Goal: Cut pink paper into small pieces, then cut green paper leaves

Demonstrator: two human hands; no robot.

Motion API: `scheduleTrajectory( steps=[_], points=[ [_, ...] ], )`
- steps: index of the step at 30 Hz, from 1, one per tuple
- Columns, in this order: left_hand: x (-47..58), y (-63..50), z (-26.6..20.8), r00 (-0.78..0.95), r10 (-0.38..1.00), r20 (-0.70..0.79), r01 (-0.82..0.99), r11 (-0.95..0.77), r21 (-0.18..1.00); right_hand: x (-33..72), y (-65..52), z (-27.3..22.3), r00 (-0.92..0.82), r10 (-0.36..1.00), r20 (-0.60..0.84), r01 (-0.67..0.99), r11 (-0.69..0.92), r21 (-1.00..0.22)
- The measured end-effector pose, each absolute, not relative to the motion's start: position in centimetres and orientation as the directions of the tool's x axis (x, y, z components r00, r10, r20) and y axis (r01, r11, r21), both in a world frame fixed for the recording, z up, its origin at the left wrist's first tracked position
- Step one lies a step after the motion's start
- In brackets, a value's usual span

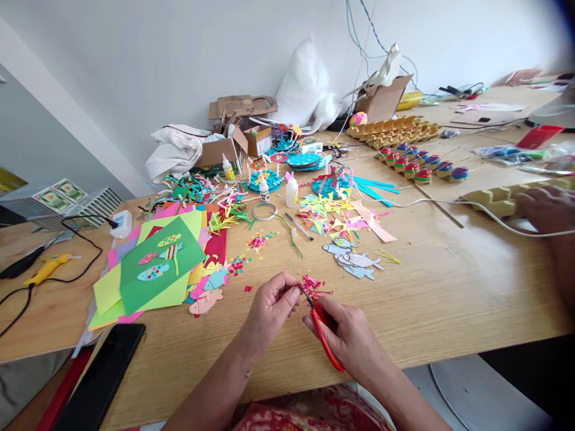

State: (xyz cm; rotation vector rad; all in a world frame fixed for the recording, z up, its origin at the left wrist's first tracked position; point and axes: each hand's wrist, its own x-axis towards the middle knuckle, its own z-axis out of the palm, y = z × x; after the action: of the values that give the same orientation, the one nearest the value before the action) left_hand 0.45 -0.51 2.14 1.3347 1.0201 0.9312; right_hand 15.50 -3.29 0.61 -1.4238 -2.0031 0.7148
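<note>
My right hand is closed round the red handles of a pair of scissors, whose blades point up and left. The tips reach the fingers of my left hand, which are pinched together. What they hold is too small or hidden to make out. Just beyond both hands lies a little heap of pink-red paper snippets. Past it are several grey-blue paper fish. To the left, a green sheet bears colourful paper fish, with more fish cutouts at its right edge.
Glue bottles, a pen, a tape ring and yellow paper scraps stand or lie further back. A black phone is at front left. Another person's hand rests by an egg carton; a white cable crosses the table.
</note>
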Motion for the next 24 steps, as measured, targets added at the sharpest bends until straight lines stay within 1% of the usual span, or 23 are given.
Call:
scheduleTrajectory(
  steps=[9,17,24],
  points=[
    [0.25,-0.53,2.41,0.344,0.935,-0.085,0.061,0.068,0.996,15.54,-3.32,0.74,-0.281,0.952,0.123,0.646,0.282,-0.709],
    [0.11,-0.54,2.26,0.293,0.948,-0.124,0.063,0.110,0.992,15.93,-3.33,0.34,-0.294,0.951,0.095,0.666,0.275,-0.693],
    [0.11,-0.57,2.47,0.266,0.956,-0.122,0.054,0.112,0.992,16.11,-3.53,0.38,-0.303,0.948,0.095,0.681,0.285,-0.675]
  ],
)
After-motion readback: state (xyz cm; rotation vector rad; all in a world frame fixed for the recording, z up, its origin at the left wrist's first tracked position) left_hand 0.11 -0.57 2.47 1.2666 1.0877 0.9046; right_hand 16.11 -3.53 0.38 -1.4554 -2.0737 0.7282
